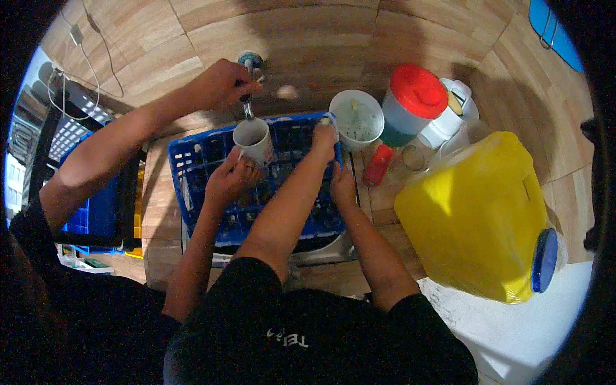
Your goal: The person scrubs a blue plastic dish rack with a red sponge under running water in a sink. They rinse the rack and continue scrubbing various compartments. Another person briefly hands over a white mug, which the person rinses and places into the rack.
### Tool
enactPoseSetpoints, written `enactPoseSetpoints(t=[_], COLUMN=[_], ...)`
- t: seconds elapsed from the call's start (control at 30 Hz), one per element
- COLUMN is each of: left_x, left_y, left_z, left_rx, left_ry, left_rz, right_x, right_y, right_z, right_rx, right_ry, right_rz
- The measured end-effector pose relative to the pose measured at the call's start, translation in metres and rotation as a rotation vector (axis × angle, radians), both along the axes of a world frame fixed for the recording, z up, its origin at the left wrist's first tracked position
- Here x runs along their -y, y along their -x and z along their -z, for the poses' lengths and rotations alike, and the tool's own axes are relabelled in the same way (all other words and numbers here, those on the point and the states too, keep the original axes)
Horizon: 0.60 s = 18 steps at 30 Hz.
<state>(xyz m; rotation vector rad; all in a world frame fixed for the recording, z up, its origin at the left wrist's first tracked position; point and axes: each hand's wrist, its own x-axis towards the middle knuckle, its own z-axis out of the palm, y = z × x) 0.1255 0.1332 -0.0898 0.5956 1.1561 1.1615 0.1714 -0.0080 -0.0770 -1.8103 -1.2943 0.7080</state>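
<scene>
A blue plastic crate with latticed sides lies tilted over a sink, with whitish suds along its rim. My left hand presses at the crate's far right corner, closed around a small pale item that its fingers mostly hide. Lower on the same side, my right hand grips the crate's right edge. To my left a co-worker holds a white mug under the tap, one hand on the mug and the other hand at the tap handle.
Right of the crate stand a white tub of soapy water, a red-lidded container, a red can-like object and a drinking glass. A big yellow jerrycan lies at the right. A dark rack with coloured crates stands left.
</scene>
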Motion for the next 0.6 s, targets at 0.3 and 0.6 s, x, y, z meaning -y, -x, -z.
enactPoseSetpoints(t=[0.3,0.6], left_x=[-0.065,-0.041], left_y=[0.022,0.031], left_z=[0.102,0.030], left_rx=[-1.234,-1.596], left_ry=[-0.324,-0.462], left_rz=[0.258,0.734], right_x=[-0.004,0.000], right_y=[-0.001,-0.003], right_z=[0.012,0.009], right_rx=[0.050,0.040], right_ry=[0.003,-0.035], right_rz=[0.003,-0.014])
